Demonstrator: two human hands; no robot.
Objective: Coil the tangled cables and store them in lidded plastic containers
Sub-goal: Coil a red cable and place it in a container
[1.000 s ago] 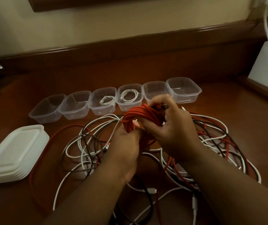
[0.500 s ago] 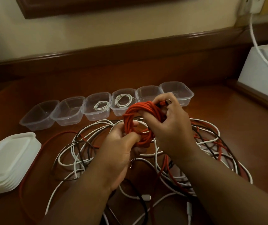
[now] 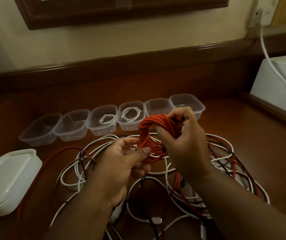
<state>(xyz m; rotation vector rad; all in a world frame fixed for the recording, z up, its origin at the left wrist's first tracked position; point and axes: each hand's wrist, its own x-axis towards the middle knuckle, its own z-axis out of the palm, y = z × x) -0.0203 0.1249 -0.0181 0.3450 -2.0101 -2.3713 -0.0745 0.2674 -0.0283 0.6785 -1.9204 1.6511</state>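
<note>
Dark brown wood makes the counter (image 3: 225, 118) before you, under a cream wall with a dark wooden frame (image 3: 121, 13). Your right hand (image 3: 187, 144) is clenched around the orange coil (image 3: 154, 134) and holds it above the tangle, with the plug end (image 3: 184, 117) at your fingertips. Your left hand (image 3: 121, 163) pinches a loose orange strand at the lower edge of the coil. Under both hands lies the tangled pile of cables (image 3: 90, 163), white, black and red. Behind it stand six clear containers (image 3: 41, 130) in a row; two in the middle hold each a white coiled cable (image 3: 131, 114). At your left sits a stack of white lids (image 3: 8, 179).
</note>
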